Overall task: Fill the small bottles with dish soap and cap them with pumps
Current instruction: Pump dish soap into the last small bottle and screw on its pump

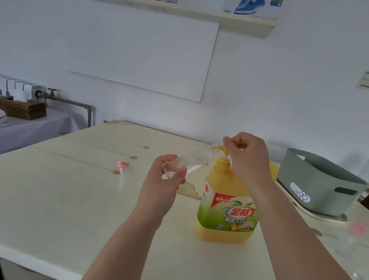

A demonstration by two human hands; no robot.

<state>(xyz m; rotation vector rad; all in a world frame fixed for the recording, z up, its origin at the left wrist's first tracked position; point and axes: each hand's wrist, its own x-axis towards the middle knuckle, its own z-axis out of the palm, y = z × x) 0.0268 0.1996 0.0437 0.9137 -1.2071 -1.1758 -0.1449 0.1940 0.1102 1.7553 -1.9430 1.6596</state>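
A big yellow dish soap jug (227,214) with a yellow pump stands on the pale table (52,198). My left hand (167,181) grips the base of a small clear bottle (191,159), tilted with its mouth up against the pump spout. My right hand (248,156) sits on top of the jug's pump head with fingers curled around it. A pink pump cap (122,169) with a white tube lies on the table to the left. At the right edge a blurred clear bottle with a pink top (356,231) shows.
A grey-green plastic basket (316,184) stands on a pale tray at the right, behind the jug. A side table with a wooden box (23,109) is at far left. A wall shelf (204,12) runs overhead.
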